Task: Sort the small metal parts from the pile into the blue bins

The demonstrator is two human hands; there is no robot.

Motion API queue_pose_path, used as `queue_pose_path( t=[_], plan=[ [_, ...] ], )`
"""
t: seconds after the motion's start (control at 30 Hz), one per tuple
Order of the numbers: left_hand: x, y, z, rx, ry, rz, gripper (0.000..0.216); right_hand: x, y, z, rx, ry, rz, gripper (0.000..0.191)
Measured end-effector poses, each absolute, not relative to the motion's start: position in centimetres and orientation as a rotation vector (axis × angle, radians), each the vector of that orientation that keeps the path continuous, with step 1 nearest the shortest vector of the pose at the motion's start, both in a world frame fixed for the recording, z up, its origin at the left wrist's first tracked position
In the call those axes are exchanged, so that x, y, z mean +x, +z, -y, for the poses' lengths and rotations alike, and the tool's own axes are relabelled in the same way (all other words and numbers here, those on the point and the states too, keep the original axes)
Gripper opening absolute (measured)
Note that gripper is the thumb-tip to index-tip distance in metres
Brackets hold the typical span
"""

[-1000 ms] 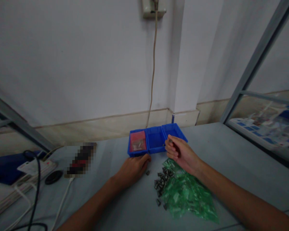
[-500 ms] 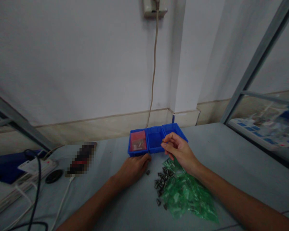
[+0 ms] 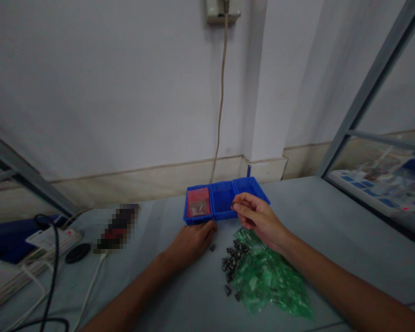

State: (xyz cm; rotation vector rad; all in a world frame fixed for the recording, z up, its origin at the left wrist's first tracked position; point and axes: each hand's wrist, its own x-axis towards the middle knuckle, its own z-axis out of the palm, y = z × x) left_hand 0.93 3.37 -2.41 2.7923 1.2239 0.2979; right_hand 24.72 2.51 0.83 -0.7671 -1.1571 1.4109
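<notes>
My right hand (image 3: pixel 257 218) hovers at the front of the three joined blue bins (image 3: pixel 224 201), its fingertips pinched on a small dark part over the middle bin. My left hand (image 3: pixel 193 239) rests on the grey table (image 3: pixel 332 221) just in front of the left bin, fingers curled down, with one small dark part (image 3: pixel 212 247) lying beside it. The left bin holds a red bag (image 3: pixel 198 202). A heap of green plastic pieces (image 3: pixel 269 281) and several small dark parts (image 3: pixel 231 265) lie under my right forearm.
A beige cable (image 3: pixel 221 101) runs down the white wall from a socket. At the left lie a power strip (image 3: pixel 51 239), black and white cables and a black round disc (image 3: pixel 77 253). A metal frame and glass pane (image 3: pixel 373 92) close off the right side.
My right hand has shifted a little left and turned, bringing its pinched fingertips from the right bin's front toward the middle bin. The left hand has stayed still.
</notes>
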Motion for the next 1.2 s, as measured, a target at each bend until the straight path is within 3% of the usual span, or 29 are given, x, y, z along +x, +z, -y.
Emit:
queue_pose_path(
  t=[0.63, 0.9, 1.2],
  plan=[
    [0.96, -2.59, -3.38, 2.789, 0.282, -1.234, 0.020, 24.96, 1.23, -2.40, -0.494, 1.806, 0.915, 0.039],
    [0.93, -2.47, -3.33, 2.785, 0.279, -1.244, 0.020, 24.86, 1.12, -2.52, -0.554, 1.732, 0.854, 0.024],
    [0.84, -2.95, -3.51, 2.800, 0.311, -1.238, 0.020, 24.76, 0.73, -2.44, -0.764, 1.435, 1.169, 0.023]
  ],
)
